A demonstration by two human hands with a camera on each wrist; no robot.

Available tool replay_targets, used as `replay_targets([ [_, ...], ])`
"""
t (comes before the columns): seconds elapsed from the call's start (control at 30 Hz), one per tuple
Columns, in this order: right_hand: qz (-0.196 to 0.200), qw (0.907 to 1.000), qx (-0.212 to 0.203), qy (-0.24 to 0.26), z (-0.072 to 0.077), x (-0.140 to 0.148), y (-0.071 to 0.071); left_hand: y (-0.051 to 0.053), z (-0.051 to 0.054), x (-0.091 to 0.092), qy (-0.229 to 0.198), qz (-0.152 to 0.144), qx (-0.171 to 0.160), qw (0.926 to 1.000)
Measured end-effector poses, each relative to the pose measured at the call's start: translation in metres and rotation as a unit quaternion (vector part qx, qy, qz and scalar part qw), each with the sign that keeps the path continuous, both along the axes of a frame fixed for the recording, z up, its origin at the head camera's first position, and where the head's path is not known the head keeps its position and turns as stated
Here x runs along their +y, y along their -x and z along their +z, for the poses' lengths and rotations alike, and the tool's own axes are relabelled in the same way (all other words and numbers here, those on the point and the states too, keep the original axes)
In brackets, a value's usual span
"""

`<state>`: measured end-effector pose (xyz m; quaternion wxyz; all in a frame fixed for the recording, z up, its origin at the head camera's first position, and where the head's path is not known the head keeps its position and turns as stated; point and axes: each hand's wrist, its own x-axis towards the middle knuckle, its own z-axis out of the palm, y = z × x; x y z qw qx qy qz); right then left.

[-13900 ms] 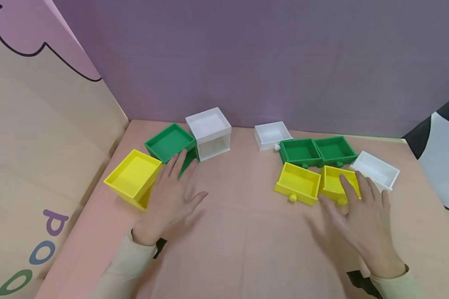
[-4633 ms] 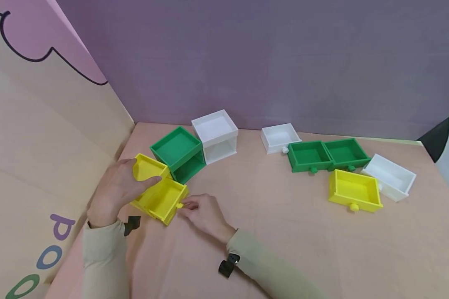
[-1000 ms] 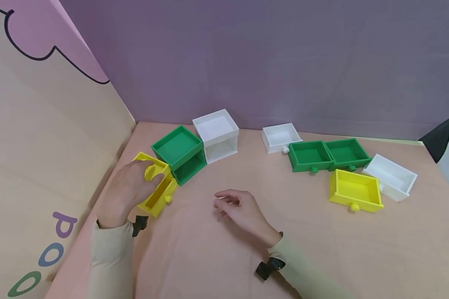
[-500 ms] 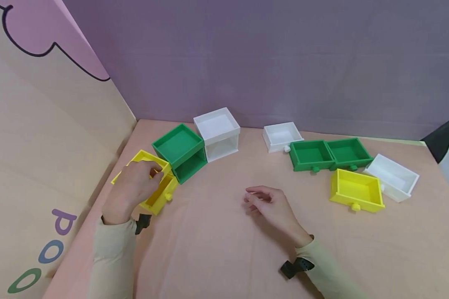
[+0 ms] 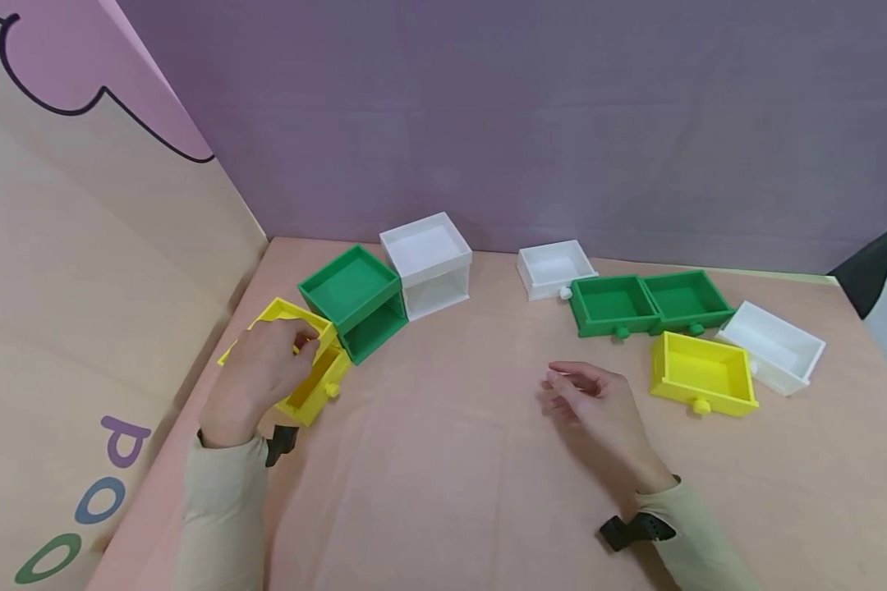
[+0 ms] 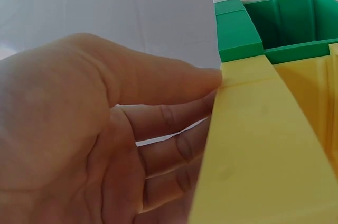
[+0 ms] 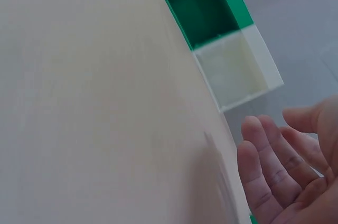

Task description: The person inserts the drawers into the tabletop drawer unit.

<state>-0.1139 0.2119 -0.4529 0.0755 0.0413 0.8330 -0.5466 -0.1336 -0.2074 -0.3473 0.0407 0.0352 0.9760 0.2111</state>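
Observation:
In the head view, my left hand (image 5: 257, 373) lies over the recessed top of a yellow box (image 5: 284, 308). Its thumb tip touches the top's rim in the left wrist view, while the other fingertips are hidden behind that rim. Below, a yellow drawer (image 5: 318, 400) with a round knob sits in the box, its front part sticking out. My right hand (image 5: 599, 402) hovers over the table with loosely bent fingers and nothing between them. Nearest to it on the right is a second yellow drawer (image 5: 705, 369), lying loose.
Beside the yellow box stand a green box (image 5: 355, 283) and a white box (image 5: 425, 246), both with hollow fronts. Two green drawers (image 5: 613, 304) lie between a white drawer (image 5: 554, 267) and another white drawer (image 5: 772, 345). A purple-grey wall (image 5: 443, 123) closes the back.
The yellow drawer has gone deeper into the yellow box since several seconds ago. My right hand has let go of its knob and moved right. My left hand's fingers have drawn closer together.

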Motion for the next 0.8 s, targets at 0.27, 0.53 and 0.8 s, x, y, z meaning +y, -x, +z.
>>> replay_targets([
  [0.27,-0.042,0.9990,0.011,-0.010,-0.006,0.039,-0.009,0.002,-0.001,0.002,0.008,0.002,-0.023,0.9997],
  [0.53,-0.093,0.9954,0.025,-0.009,-0.010,0.075,-0.020,0.005,-0.002,0.002,0.021,0.002,-0.031,0.9993],
  [0.8,-0.171,0.9848,0.015,-0.029,-0.009,0.112,-0.027,0.005,-0.001,0.002,0.018,0.003,-0.025,0.9995],
])
